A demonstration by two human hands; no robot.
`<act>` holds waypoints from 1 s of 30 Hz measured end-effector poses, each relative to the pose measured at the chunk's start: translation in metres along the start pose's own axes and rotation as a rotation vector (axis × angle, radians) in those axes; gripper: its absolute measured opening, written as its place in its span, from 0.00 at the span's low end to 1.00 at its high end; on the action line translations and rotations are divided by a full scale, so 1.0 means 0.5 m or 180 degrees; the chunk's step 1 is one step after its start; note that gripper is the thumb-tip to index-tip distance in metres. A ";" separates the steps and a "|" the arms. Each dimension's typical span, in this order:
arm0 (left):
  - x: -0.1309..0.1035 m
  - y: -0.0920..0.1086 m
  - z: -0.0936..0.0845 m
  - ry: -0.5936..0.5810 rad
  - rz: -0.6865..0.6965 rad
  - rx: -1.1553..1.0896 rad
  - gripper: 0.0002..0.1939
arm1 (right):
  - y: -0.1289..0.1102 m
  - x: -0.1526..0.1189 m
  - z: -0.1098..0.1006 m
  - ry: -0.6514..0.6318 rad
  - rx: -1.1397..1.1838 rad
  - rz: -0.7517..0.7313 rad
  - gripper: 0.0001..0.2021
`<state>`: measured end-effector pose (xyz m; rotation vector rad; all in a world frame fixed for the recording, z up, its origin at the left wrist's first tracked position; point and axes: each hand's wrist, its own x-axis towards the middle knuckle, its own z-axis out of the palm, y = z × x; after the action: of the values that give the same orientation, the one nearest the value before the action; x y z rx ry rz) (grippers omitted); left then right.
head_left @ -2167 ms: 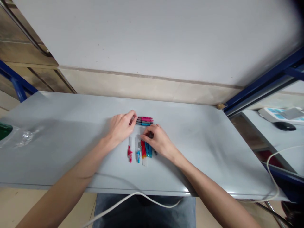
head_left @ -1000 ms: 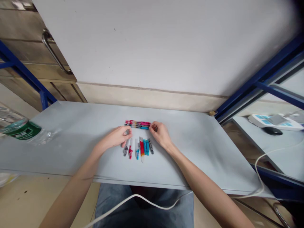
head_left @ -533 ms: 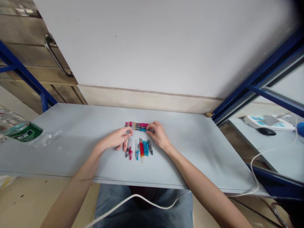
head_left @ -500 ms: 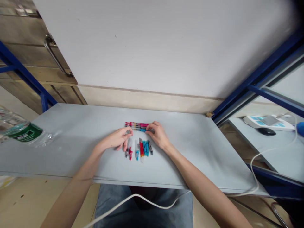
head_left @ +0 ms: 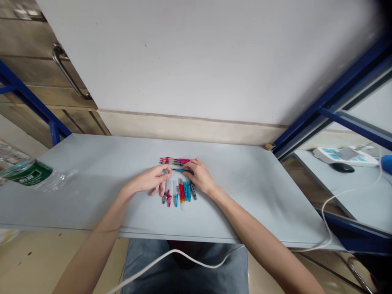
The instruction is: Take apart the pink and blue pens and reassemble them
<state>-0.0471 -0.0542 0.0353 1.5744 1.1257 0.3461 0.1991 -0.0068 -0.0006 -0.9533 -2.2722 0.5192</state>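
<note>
My right hand [head_left: 201, 176] is closed on the blue end of a slim pen [head_left: 180, 170], which lies level just in front of the pen row. At the pen's other end, the thumb and forefinger of my left hand [head_left: 153, 179] meet its tip, the other fingers curled below. Behind the hands lie several assembled pens [head_left: 171, 160] with pink and dark parts, side by side. Between my hands and the table's front edge are red refills [head_left: 182, 192], blue pen barrels [head_left: 187, 192], a grey barrel [head_left: 193, 191], a blue tip piece [head_left: 176, 199] and a red tip piece [head_left: 169, 199].
A clear plastic bottle with a green label [head_left: 33, 173] lies at the left of the grey table [head_left: 245, 196]. A white cable [head_left: 171, 254] crosses my lap. To the right, a black mouse [head_left: 343, 168] and a white device [head_left: 346, 156] rest on another surface behind a blue frame [head_left: 324, 112].
My right hand has moved slightly left and toward me, drawing the blue pen away from the row. The left hand stays nearly in place, its fingertips now at the pen's tip.
</note>
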 end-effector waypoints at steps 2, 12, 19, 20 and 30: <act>-0.001 0.000 0.000 -0.0041 -0.0013 -0.0028 0.20 | 0.000 0.001 0.002 -0.0023 -0.0061 -0.0024 0.02; 0.007 0.011 0.003 0.1141 0.0568 0.0413 0.15 | -0.009 0.000 -0.002 0.0150 -0.0172 0.0059 0.04; 0.043 0.029 -0.003 0.2583 0.1969 0.3072 0.10 | -0.022 -0.002 -0.008 0.0477 0.0291 0.0270 0.12; 0.051 0.033 -0.007 0.2468 0.2102 0.3274 0.09 | -0.022 -0.002 -0.010 0.0531 0.0349 0.0324 0.14; 0.101 0.033 0.001 0.2423 0.1894 0.3167 0.12 | -0.029 -0.008 -0.029 0.1092 0.0288 0.0417 0.06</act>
<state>-0.0136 -0.0130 0.0330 2.8147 1.4822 0.9318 0.2036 -0.0177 0.0168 -1.0615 -1.8755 0.4694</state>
